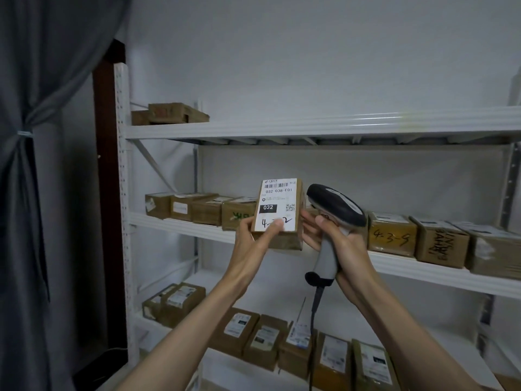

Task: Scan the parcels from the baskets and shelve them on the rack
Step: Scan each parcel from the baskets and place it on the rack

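- Left hand (255,235) pinches parcel (277,213), label up, before the rack's middle shelf (180,225).
- Right hand (335,235) curled round scanner (334,213), fingertips touching the parcel.
- Shelving step, likely; next needs a free gap right.

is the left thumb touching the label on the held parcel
Touching. The head view shows the left hand gripping the parcel, thumb pressed flat over the handwritten label.

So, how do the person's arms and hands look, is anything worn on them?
Both forearms are bare: no sleeves show. The left hand and the right hand wear no gloves, and no rings, watch or wristband are visible. The fingers are slim, with short nails.
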Demonstrator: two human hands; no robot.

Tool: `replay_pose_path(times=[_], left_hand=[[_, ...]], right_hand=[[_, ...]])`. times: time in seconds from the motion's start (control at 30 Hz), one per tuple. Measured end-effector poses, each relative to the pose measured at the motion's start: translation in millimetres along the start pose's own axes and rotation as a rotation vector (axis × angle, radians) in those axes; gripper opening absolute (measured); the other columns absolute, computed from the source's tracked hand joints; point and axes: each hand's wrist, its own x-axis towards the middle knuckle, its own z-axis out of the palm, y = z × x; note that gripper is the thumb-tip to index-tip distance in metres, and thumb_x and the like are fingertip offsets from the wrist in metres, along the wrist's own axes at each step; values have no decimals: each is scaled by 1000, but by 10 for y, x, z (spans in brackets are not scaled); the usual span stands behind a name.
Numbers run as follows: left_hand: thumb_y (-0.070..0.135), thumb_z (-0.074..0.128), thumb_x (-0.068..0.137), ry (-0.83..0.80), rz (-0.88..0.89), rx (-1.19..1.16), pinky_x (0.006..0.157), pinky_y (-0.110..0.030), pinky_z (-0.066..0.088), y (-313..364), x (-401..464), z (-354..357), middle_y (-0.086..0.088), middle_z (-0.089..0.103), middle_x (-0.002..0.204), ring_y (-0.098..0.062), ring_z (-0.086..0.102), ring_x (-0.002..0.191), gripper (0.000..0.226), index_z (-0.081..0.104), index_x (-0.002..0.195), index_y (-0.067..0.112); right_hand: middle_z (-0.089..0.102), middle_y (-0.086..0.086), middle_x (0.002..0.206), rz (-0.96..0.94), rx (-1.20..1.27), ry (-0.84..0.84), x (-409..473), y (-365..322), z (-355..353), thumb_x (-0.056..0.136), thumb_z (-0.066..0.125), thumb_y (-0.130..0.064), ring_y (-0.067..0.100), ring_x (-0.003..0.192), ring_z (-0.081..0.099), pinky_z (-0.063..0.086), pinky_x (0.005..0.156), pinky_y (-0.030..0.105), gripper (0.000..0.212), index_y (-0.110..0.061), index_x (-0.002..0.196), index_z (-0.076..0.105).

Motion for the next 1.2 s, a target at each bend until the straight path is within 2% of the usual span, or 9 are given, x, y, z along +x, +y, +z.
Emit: replay_pose_path(times=[0.1,0.27,0.43,0.57,0.7,0.83,0.97,1.07,1.2], left_hand=[[72,84,54,74,55,95,79,-14,40,84,29,-23,11,48,133,-1,51,115,96,34,128,37],[44,95,60,191,184,109,85,-11,37,92,114,-12,15,52,125,0,49,116,92,33,127,35],[39,95,62,256,281,150,84,-6,36,116,236,-7,9,52,128,1,49,116,91,30,126,35],[51,89,59,278,370,177,96,-20,42,182,419,-85,8,51,129,-8,49,121,91,29,127,35],[43,90,67,328,434,214,89,-16,42,403,788,-297,3,45,134,-13,49,122,85,29,125,35],[52,90,67,421,446,250,101,-39,48,770,1291,-625,-2,43,136,-19,49,123,85,35,127,26],[63,84,66,459,427,326,94,-39,47,1023,1779,-835,-4,44,134,-21,50,118,88,37,130,24],[64,81,68,492,419,341,98,-41,46,1142,2113,-958,-6,44,140,-26,49,122,94,36,137,20],[63,80,72,508,403,337,92,-38,48,1307,2495,-1131,-5,46,133,-25,52,114,89,37,134,18]], right_hand=[[72,13,124,2,-3,-27,65,-12,103,97,65,-12,28,120,67,47,109,53,27,-11,124,68],[73,12,123,-12,31,-43,162,-16,207,97,64,-7,26,118,69,54,101,50,26,-15,121,69],[74,10,122,-22,52,-47,256,3,244,95,66,-4,26,118,69,59,92,44,35,-15,128,63],[73,9,125,-51,5,-81,374,-15,299,87,74,-12,25,115,70,60,92,41,49,-16,133,59],[73,5,123,-83,-139,-106,508,-1,308,70,79,-31,20,113,71,60,91,37,60,-23,127,62],[76,1,116,-91,-201,-96,687,111,315,62,80,-41,19,110,72,59,93,39,60,-25,119,67],[78,-4,111,-45,-279,-107,945,204,379,74,76,-34,15,107,72,56,93,38,42,-26,114,68],[79,-6,104,-18,-312,-137,1119,280,424,90,71,-17,10,99,74,60,76,25,24,-26,112,66],[79,-1,102,39,-362,-169,1299,348,473,93,69,-15,13,94,75,61,72,25,20,-21,112,65]])
